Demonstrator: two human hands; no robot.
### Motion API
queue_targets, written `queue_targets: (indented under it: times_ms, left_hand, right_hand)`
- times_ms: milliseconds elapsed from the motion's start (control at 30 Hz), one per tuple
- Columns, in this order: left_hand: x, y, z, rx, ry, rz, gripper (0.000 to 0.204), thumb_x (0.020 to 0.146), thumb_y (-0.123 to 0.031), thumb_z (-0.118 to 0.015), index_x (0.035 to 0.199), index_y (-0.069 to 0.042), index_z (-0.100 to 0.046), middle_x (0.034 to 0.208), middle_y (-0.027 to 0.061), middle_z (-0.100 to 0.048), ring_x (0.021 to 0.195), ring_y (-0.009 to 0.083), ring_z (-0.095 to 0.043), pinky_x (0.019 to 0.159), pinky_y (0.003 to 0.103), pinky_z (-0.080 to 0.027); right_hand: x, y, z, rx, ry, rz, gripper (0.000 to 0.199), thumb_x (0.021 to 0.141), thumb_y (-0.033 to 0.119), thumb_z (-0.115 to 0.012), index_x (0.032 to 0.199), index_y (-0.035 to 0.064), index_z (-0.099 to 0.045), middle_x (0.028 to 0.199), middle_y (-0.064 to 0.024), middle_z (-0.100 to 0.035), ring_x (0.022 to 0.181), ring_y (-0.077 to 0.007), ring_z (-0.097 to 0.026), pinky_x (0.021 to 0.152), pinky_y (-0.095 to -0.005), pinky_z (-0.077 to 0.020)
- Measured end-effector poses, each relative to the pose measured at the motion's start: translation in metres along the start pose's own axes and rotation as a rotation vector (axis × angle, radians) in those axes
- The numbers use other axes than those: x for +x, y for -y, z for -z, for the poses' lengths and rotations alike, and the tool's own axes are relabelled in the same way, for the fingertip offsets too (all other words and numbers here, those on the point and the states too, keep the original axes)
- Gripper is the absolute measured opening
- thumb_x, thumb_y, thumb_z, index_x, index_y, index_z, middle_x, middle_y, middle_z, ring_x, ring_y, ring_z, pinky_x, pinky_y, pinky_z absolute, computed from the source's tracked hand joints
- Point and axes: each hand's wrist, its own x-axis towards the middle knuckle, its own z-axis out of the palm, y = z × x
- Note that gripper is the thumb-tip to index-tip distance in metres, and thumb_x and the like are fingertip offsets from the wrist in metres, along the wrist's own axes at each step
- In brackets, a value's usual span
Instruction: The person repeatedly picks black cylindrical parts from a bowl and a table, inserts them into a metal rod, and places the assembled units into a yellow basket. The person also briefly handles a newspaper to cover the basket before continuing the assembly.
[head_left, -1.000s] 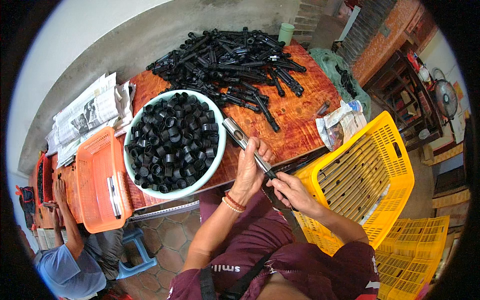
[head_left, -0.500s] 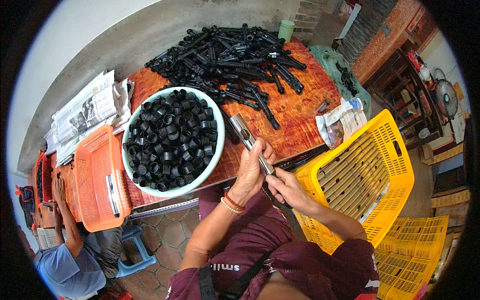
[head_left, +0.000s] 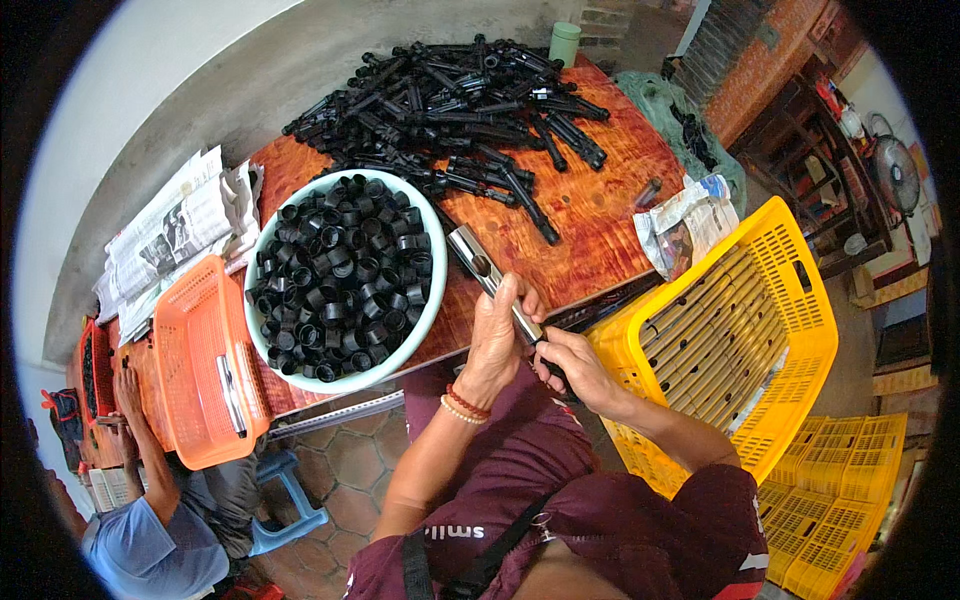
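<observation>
My left hand (head_left: 494, 338) grips a silver metal tube (head_left: 478, 266) that points up and away over the wooden table (head_left: 590, 215). My right hand (head_left: 572, 364) closes on the tube's near end, where a black part sits. A white bowl (head_left: 425, 318) full of black plastic caps (head_left: 340, 275) stands just left of my left hand. A heap of black tube assemblies (head_left: 455, 110) lies on the far half of the table.
A yellow crate (head_left: 800, 330) holding several metal tubes stands at my right, with another yellow crate (head_left: 850, 500) below it. An orange basket (head_left: 195, 360) and newspapers (head_left: 170, 230) are at the left, where another person (head_left: 150, 530) sits. A crumpled bag (head_left: 685, 220) lies at the table's right edge.
The tube has shifted slightly in my hands, its far end now a little higher over the table. Both hands stay closed on it.
</observation>
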Motion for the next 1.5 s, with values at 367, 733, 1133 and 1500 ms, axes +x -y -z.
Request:
queue_targets:
  times_ms: [367, 733, 1133, 1500]
  left_hand:
    - [0.000, 0.014, -0.003, 0.033, -0.089, -0.059, 0.032, 0.097, -0.040, -0.054, 0.084, -0.012, -0.043, 0.072, 0.0000, -0.042, 0.068, 0.0116, -0.042, 0.061, 0.025, -0.040]
    - [-0.004, 0.013, -0.011, 0.014, -0.126, -0.069, 0.032, 0.097, -0.033, -0.055, 0.078, -0.011, -0.043, 0.070, 0.0017, -0.044, 0.066, 0.0122, -0.044, 0.059, 0.026, -0.041]
    - [0.010, -0.016, -0.001, -0.083, -0.012, -0.257, 0.045, 0.088, -0.053, -0.060, 0.088, -0.012, -0.044, 0.076, -0.0014, -0.038, 0.075, 0.0131, -0.044, 0.067, 0.029, -0.044]
    - [0.011, -0.045, 0.002, -0.188, -0.094, -0.153, 0.026, 0.097, -0.031, -0.057, 0.080, -0.014, -0.045, 0.066, -0.0038, -0.039, 0.055, 0.0079, -0.038, 0.051, 0.024, -0.037]
  right_hand:
    - [0.000, -0.003, 0.000, -0.058, -0.094, -0.008, 0.028, 0.092, 0.027, -0.045, 0.075, 0.0057, -0.051, 0.061, -0.0005, -0.050, 0.054, -0.0107, -0.046, 0.051, -0.0268, -0.0369]
    - [0.001, -0.006, 0.001, -0.134, -0.152, 0.057, 0.029, 0.089, 0.024, -0.047, 0.068, 0.0042, -0.051, 0.059, -0.0015, -0.048, 0.057, -0.0116, -0.045, 0.055, -0.0292, -0.0354]
    - [0.005, 0.016, 0.011, 0.037, 0.199, 0.052, 0.033, 0.093, 0.029, -0.059, 0.111, 0.0018, -0.056, 0.070, -0.0032, -0.057, 0.052, -0.0077, -0.051, 0.047, -0.0213, -0.0411]
    - [-0.007, 0.013, 0.003, -1.002, -0.248, 0.497, 0.026, 0.088, 0.027, -0.066, 0.095, 0.0040, -0.057, 0.062, -0.0207, -0.057, 0.057, -0.0343, -0.063, 0.052, -0.0442, -0.0473]
